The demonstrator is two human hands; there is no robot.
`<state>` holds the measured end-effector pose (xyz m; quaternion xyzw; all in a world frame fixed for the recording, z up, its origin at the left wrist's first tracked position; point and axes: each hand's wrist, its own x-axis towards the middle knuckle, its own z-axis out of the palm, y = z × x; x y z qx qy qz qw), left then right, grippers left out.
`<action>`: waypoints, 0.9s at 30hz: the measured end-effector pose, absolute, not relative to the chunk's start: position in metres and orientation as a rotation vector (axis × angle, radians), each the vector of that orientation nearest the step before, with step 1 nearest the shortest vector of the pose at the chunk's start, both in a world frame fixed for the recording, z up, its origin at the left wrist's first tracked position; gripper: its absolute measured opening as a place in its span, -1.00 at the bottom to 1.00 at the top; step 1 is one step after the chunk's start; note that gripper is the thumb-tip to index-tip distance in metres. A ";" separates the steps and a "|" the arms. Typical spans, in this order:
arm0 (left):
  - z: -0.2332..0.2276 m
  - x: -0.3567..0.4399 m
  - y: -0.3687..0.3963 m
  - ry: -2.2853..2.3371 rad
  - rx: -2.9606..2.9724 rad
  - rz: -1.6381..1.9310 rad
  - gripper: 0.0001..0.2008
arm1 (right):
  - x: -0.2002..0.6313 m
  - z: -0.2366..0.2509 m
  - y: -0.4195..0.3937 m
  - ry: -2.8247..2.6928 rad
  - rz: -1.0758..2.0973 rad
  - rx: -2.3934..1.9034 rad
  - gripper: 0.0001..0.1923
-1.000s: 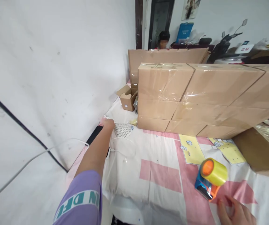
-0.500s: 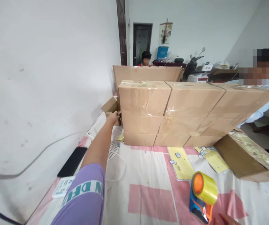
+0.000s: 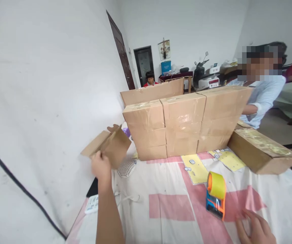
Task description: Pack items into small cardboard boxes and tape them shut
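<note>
My left hand (image 3: 101,166) is closed on the near edge of a small open cardboard box (image 3: 117,147), which is lifted and tilted by the wall at the left. Its flaps stick out to the left and at the top. At the lower right, my right hand (image 3: 256,227) rests over the cloth with its fingers apart and nothing in them. A tape dispenser (image 3: 215,207) with a roll of yellow tape (image 3: 217,185) sits just up and left of that hand. Beyond both hands stands a wall of stacked, taped cardboard boxes (image 3: 184,123).
A long carton (image 3: 265,152) lies at the right, and yellow paper sheets (image 3: 194,168) lie before the stack. Left are a white perforated object (image 3: 126,168), a white label card (image 3: 91,204) and a partly hidden black phone (image 3: 92,188). A co-worker's sleeve (image 3: 263,98) shows behind the stack.
My left hand has pulled the small box out from beside the stack, toward me and to the left. My right hand has come further into view. The camera view has shifted.
</note>
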<state>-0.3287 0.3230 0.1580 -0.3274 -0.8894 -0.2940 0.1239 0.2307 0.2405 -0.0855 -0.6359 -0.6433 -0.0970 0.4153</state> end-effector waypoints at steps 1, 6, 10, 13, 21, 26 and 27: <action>0.152 -0.318 0.295 -2.522 -0.944 -0.893 -0.61 | 0.224 -0.078 0.239 -1.590 -0.265 -1.557 -0.64; 0.120 -0.275 0.193 -2.080 -1.255 -1.316 -0.71 | 0.162 -0.020 0.234 -1.637 0.058 -1.244 -0.61; 0.105 -0.252 0.154 -1.915 -1.922 -1.384 -0.74 | 0.112 0.014 0.244 -1.891 0.627 -1.012 -0.09; 0.102 -0.241 0.138 -1.741 -2.412 -1.408 -0.67 | 0.098 0.018 0.254 -2.020 0.937 -0.818 0.22; 0.119 -0.232 0.145 -2.193 -2.826 -0.181 -0.49 | 0.112 -0.019 0.240 -2.123 0.815 -0.901 0.24; 0.127 -0.229 0.165 -2.227 -2.944 -0.339 -0.51 | 0.116 -0.048 0.226 -2.091 0.651 -1.003 0.22; 0.125 -0.231 0.169 -2.308 -2.906 -0.493 -0.51 | 0.115 -0.052 0.225 -2.064 0.631 -1.021 0.22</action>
